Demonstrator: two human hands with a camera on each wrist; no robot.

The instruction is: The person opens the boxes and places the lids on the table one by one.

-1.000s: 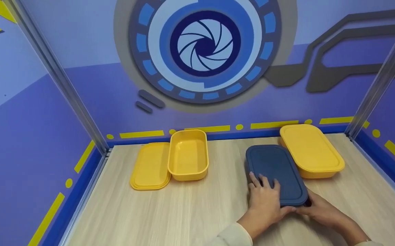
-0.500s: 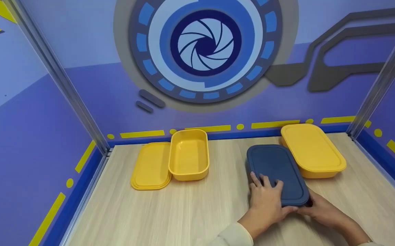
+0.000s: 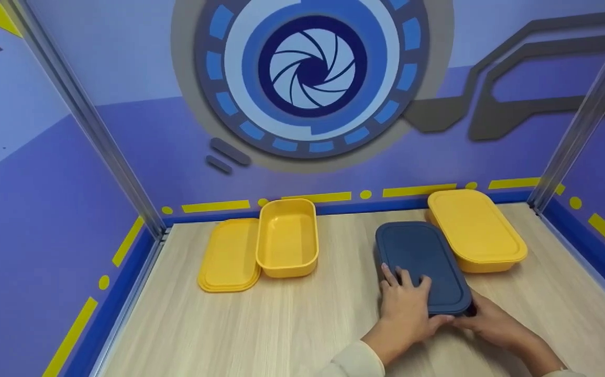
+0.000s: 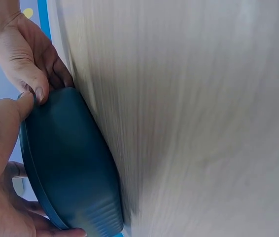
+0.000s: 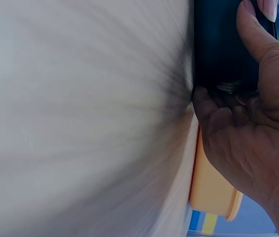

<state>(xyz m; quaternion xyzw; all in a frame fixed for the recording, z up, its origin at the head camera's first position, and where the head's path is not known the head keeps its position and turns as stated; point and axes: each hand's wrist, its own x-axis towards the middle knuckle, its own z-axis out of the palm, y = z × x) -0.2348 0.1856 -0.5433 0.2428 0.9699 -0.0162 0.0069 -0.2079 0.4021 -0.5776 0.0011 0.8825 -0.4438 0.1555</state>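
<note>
Blue box: a dark blue lidded box (image 3: 421,265) sits on the wooden counter (image 3: 302,324), right of the middle, its far right edge just beside a closed yellow box (image 3: 476,229).
Left hand: the left hand (image 3: 406,309) lies over the near left corner of the blue box, fingers (image 3: 394,276) spread flat on the lid, thumb curled round the near edge.
Right hand: the right hand (image 3: 493,322) grips the near right corner; the right wrist view shows its thumb over the rim and the other fingers (image 5: 213,106) tucked under the box's side.
Thumbs: in the left wrist view the two thumb tips almost meet at the lid's edge.
Far left: an open yellow tub (image 3: 287,243) stands touching a yellow lid (image 3: 228,256) lying flat beside it, well apart from the hands.
Backdrop: purple wall (image 3: 124,131) with a round blue shutter emblem.
</note>
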